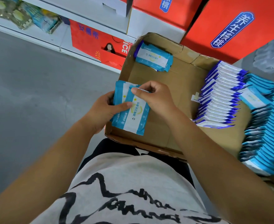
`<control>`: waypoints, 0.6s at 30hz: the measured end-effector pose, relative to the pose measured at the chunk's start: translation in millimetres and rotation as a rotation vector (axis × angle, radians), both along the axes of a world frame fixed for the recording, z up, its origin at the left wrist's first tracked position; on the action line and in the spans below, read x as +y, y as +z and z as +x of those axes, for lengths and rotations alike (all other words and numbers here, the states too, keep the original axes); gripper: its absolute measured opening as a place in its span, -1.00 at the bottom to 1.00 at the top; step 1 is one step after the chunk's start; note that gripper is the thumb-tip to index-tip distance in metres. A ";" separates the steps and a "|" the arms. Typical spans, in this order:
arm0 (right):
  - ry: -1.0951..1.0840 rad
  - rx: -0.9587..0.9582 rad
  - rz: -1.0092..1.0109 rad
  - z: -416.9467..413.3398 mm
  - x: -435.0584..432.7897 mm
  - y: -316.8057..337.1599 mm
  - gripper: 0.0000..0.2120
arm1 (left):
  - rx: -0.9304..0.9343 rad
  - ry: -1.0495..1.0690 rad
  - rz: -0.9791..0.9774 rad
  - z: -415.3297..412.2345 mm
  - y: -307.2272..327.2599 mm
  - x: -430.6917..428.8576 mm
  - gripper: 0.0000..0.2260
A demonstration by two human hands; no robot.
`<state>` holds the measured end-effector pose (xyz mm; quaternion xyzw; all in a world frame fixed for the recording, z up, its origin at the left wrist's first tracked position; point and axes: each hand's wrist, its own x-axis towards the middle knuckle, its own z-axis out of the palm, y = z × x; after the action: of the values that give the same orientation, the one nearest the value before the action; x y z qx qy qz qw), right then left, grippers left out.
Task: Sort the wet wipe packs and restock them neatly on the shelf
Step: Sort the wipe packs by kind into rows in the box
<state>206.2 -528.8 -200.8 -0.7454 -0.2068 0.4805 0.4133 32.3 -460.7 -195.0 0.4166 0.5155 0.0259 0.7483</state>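
My left hand (104,109) grips a small stack of light-blue and white wet wipe packs (135,117) over the near left corner of an open cardboard box (178,81). My right hand (157,97) pinches the top edge of the front pack in that stack. A few more light-blue packs (154,57) lie flat in the box's far left corner. Along the right side stands a row of dark-blue and white packs (220,96), and beside it a longer row of light-blue packs (265,128) on edge.
A white shelf (41,34) runs along the upper left with wrapped goods and a red carton (99,42) on its lowest level. Large red boxes (233,28) stand behind the cardboard box. Grey floor (36,94) stretches to the left.
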 end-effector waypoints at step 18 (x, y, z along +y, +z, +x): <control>0.165 -0.753 -0.509 135.2 114.1 -127.7 -0.19 | 0.184 0.255 0.003 -21.0 -14.1 24.5 -0.64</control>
<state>341.3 -414.7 -328.5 -0.9268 -0.2766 0.2432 0.0739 11.3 -436.2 -209.1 0.3497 0.6307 0.0832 0.6877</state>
